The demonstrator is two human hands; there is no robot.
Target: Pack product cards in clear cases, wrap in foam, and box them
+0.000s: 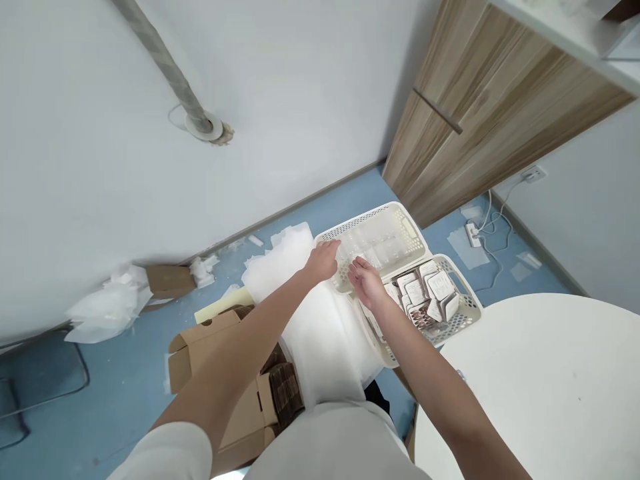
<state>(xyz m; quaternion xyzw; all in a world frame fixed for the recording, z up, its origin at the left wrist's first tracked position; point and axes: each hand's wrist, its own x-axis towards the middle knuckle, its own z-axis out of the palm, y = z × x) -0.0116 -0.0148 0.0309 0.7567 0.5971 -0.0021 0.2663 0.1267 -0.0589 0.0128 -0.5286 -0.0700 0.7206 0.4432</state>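
My left hand (324, 260) is over the near left rim of a white plastic basket (410, 230), back of the hand up, fingers loosely bent and seemingly around nothing. Just right of it, my right hand (367, 281) has its palm turned inward and its fingers stretched out, holding nothing that I can see. Clear plastic pieces (377, 245) lie inside this basket, under and beyond my fingertips. Below my right wrist, a second white basket (470, 308) holds several white cards or packets (440, 285), stacked and tilted.
White foam wrap (325, 333) spreads in front of me. Cardboard boxes (205, 343) stand at the lower left. A round white table (545, 387) is on the right. Behind are a wooden cabinet (480, 100), a power strip (473, 235) with cables and a wrapped pipe (165, 63).
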